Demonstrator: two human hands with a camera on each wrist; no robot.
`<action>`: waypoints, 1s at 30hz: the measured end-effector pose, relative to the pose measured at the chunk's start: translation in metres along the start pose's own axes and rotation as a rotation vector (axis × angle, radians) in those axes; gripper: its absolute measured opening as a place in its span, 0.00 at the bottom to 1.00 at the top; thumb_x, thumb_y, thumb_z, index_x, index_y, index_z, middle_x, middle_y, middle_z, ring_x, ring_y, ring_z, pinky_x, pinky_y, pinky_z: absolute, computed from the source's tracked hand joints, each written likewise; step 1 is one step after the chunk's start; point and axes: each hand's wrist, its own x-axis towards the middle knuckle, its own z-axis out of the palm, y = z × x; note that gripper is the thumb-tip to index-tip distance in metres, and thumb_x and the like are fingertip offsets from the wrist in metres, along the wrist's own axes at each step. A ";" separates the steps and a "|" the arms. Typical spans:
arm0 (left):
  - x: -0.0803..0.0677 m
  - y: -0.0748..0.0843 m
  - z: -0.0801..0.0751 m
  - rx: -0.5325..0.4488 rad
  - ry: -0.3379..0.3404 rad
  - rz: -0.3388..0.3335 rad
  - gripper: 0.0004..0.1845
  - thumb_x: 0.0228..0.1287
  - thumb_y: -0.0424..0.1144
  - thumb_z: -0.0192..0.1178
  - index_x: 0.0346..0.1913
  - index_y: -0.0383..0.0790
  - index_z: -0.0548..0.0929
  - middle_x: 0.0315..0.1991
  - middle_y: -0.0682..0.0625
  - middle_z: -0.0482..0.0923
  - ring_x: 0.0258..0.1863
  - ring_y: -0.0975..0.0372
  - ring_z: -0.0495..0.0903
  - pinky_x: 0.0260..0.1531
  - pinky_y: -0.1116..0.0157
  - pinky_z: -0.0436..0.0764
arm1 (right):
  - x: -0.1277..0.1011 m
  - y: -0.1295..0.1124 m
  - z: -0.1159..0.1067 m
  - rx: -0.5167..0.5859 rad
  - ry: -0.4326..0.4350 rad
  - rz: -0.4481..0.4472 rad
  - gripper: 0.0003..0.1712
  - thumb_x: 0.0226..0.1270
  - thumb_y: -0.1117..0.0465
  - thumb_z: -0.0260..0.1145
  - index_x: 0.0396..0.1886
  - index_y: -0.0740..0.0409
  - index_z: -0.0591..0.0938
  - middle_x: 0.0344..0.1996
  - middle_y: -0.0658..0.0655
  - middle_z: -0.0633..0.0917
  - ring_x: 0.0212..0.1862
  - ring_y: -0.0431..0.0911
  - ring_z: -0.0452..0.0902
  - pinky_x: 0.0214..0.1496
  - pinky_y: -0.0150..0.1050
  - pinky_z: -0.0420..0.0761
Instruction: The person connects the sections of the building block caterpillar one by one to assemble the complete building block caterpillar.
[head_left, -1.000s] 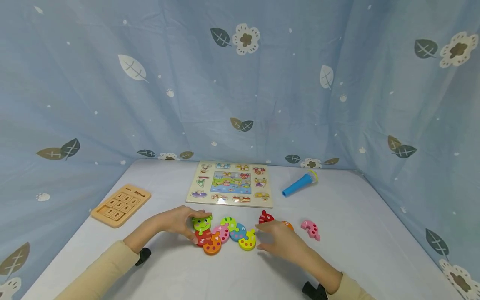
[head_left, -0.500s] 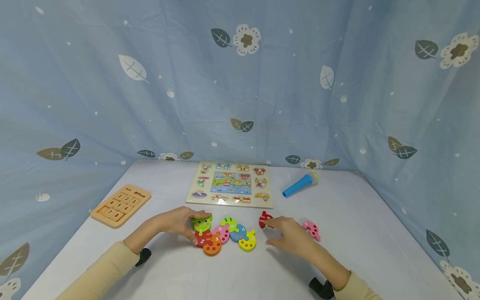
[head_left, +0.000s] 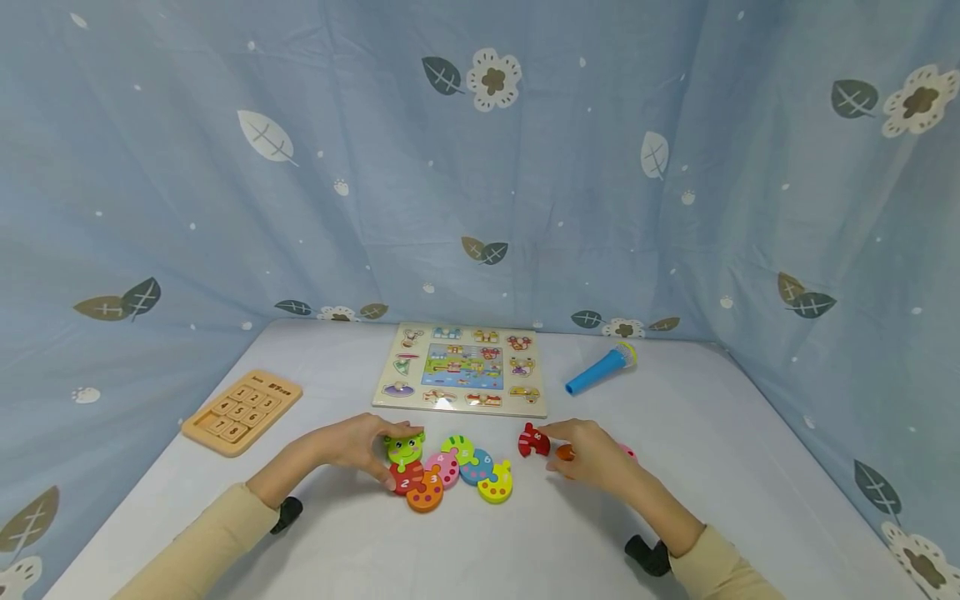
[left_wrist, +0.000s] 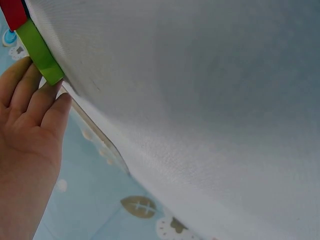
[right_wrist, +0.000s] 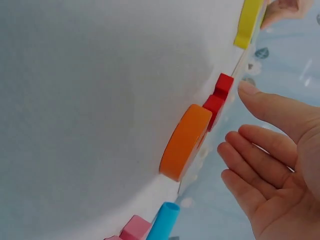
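A chain of numbered caterpillar pieces [head_left: 450, 468] lies at the table's near middle, running from a green head piece [head_left: 405, 447] to a yellow piece [head_left: 497, 483]. My left hand [head_left: 362, 445] rests at the chain's left end. Its fingers [left_wrist: 47, 102] lie fairly straight against the green piece's edge [left_wrist: 42, 56], beside a red piece [left_wrist: 12, 12]. My right hand [head_left: 588, 457] hovers over a loose orange piece [head_left: 565, 452], with a loose red piece [head_left: 533, 440] just to its left. Its palm [right_wrist: 272, 165] is open beside the orange piece [right_wrist: 186, 142] without touching it. A pink piece [head_left: 627, 451] is mostly hidden behind that hand.
A picture peg puzzle board [head_left: 461, 367] lies at the back middle. A blue toy microphone [head_left: 600, 369] is at its right, and a wooden number pad [head_left: 242, 409] sits at the left. Leaf-patterned blue curtain [head_left: 480, 167] walls the table on three sides.
My right hand has moved right and away from the yellow end of the chain, settling over the loose orange piece and covering most of the pink one. The left hand has stayed put.
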 end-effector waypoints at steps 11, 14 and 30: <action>-0.001 0.002 0.000 -0.032 -0.008 -0.006 0.46 0.43 0.49 0.77 0.67 0.39 0.72 0.68 0.43 0.65 0.69 0.48 0.61 0.67 0.45 0.58 | 0.011 0.013 -0.002 0.039 -0.061 0.001 0.27 0.53 0.66 0.75 0.55 0.64 0.82 0.52 0.59 0.84 0.56 0.55 0.78 0.51 0.45 0.81; -0.001 0.002 0.000 -0.025 -0.008 -0.004 0.45 0.44 0.49 0.77 0.67 0.39 0.72 0.68 0.44 0.66 0.69 0.49 0.61 0.67 0.45 0.59 | 0.016 0.018 -0.002 0.050 -0.092 -0.006 0.28 0.53 0.67 0.75 0.56 0.63 0.81 0.53 0.58 0.83 0.57 0.55 0.76 0.51 0.45 0.81; 0.000 0.000 0.001 -0.019 0.001 -0.011 0.46 0.43 0.50 0.77 0.67 0.40 0.72 0.68 0.42 0.65 0.69 0.49 0.61 0.67 0.44 0.59 | 0.035 0.029 -0.006 0.036 -0.254 -0.069 0.34 0.52 0.66 0.76 0.62 0.58 0.78 0.58 0.55 0.80 0.59 0.48 0.74 0.57 0.45 0.78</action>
